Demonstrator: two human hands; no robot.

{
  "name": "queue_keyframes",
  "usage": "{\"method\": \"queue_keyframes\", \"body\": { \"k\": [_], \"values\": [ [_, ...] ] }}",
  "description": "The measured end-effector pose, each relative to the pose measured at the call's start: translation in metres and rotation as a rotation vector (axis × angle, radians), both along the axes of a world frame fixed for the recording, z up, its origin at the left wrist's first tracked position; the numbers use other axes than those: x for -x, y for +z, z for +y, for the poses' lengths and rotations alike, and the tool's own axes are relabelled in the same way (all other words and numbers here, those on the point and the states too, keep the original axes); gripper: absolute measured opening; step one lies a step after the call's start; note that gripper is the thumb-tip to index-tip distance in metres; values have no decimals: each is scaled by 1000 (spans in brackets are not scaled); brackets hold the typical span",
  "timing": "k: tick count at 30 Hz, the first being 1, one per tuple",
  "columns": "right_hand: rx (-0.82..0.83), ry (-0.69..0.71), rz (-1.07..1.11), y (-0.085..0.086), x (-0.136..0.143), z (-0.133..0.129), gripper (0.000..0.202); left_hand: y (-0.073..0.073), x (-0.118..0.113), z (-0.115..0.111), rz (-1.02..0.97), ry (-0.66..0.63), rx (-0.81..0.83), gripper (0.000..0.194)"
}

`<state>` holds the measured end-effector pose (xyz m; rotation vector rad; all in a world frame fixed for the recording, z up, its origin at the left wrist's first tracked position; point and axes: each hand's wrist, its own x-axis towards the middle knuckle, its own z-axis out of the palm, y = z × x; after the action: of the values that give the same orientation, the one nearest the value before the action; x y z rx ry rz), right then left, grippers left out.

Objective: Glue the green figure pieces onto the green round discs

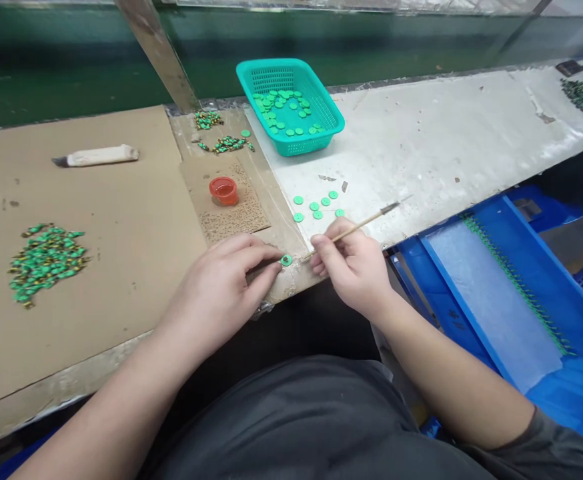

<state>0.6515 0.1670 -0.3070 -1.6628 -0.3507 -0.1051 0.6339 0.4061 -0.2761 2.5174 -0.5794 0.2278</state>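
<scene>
Near the table's front edge, my left hand (pixel 226 283) pinches a small green disc (pixel 286 261) between thumb and fingertips. Just to its right, my right hand (pixel 354 267) is closed around a thin wooden brush (pixel 359 227). The brush's dark tip points up and to the right, and its bare end is down beside the disc. Several loose green discs (pixel 314 207) lie on the white surface beyond my right hand. A red cup (pixel 224 191) stands on a speckled cardboard piece (pixel 236 223) behind my left hand.
A teal basket (pixel 339 123) holding green discs stands at the back. Small green-and-gold pieces (pixel 49 261) are heaped on brown cardboard (pixel 116 267) at left, below a wrapped tool (pixel 102 156). More pieces (pixel 227 144) lie behind the cup. Blue trays (pixel 531 267) are at lower right.
</scene>
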Motion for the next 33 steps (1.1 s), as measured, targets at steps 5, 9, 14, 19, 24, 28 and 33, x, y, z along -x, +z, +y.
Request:
{"method": "queue_keyframes", "body": {
  "k": [5,9,14,19,24,28,33],
  "values": [
    [-84,-96,56,-5,12,-7,34,4,4,-6,70,86,76,24],
    [-81,-115,59,-9,12,-6,34,5,4,-17,72,141,155,26],
    [-44,-105,40,-10,12,-5,34,28,7,-17,390,286,442,40],
    [-3,-113,38,-10,15,-3,34,64,16,-11,444,232,467,41],
    [8,-115,47,-14,16,-2,33,81,25,-11,457,205,500,37],
    [26,-118,36,-15,17,-3,32,87,28,-12,517,150,606,33],
    [34,-107,17,-14,16,-3,32,93,28,-13,596,130,701,32]
  ]
}}
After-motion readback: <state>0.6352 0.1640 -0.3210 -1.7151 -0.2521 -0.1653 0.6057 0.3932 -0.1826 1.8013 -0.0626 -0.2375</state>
